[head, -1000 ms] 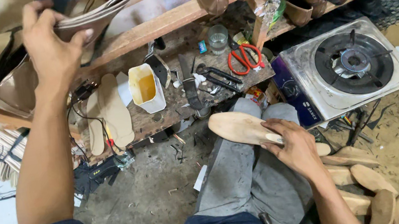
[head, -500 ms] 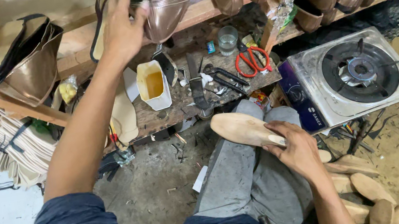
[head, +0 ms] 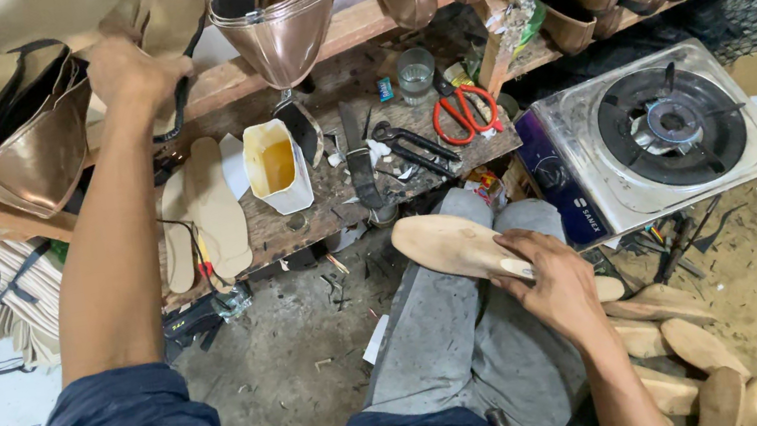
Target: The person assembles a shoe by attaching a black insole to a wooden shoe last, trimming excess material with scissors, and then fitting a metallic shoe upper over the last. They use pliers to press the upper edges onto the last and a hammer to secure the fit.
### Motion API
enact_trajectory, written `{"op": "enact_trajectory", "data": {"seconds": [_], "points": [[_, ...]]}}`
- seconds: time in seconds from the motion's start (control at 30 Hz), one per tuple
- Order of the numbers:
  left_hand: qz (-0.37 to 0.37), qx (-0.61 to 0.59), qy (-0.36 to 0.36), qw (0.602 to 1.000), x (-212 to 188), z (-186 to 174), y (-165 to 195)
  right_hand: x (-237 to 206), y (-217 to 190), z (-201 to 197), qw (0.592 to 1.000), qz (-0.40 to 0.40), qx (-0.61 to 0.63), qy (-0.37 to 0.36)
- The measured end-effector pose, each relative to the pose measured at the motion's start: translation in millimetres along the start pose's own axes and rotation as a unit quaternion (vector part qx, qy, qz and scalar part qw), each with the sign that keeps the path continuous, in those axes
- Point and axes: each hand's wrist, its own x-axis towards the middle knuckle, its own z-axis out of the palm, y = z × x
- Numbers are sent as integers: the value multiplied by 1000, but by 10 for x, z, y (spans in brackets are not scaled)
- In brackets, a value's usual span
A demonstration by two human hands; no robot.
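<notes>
Reaching up with the left hand (head: 136,77) to the wooden shelf (head: 369,27), with fingers curled shut around the edge of a tan, dark-rimmed insole (head: 158,20) standing among others there. Holding a wooden shoe last (head: 449,244) across the lap with the right hand (head: 552,287), with fingers wrapped over its near end and thumb on top, toe end pointing left over the knee. Judging by this grip: at the picking stage, one piece in hand on the shelf, last kept ready below. Drawing that insole free calls for a straight pull toward the body, clear of the bronze shoe uppers (head: 282,15) hanging just beside and the stacked soles (head: 8,110) to the left. Crowded below the reaching arm: flat insoles (head: 216,208) on the workbench (head: 319,217), an open white carton of yellow glue (head: 275,164) easy to knock, red-handled scissors (head: 462,114), a glass (head: 415,70). Off to the right, a single-burner gas stove (head: 660,133); by the right elbow, a heap of spare lasts (head: 685,357) on the floor.
</notes>
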Motion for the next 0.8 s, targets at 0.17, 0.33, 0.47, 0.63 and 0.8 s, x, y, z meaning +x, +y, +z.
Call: {"op": "enact_trajectory", "data": {"seconds": [0.17,0.33,0.47,0.63,0.8], "points": [[74,-58,119,988,67,10,-168,5,-35,8,1000,-10,11,14],[208,-255,118,937,-590,-371,-161,-55,-84,27,998,-32,-48,-7],[30,-615,-90,783,-2288,-283,127,-130,-29,87,999,41,-32,-3],[-61,-761,-236,602,-3447,435,963,-369,-53,198,872,228,433,6],[-92,-816,-268,504,-3783,939,1519,-653,-312,352,807,293,509,55]]}}
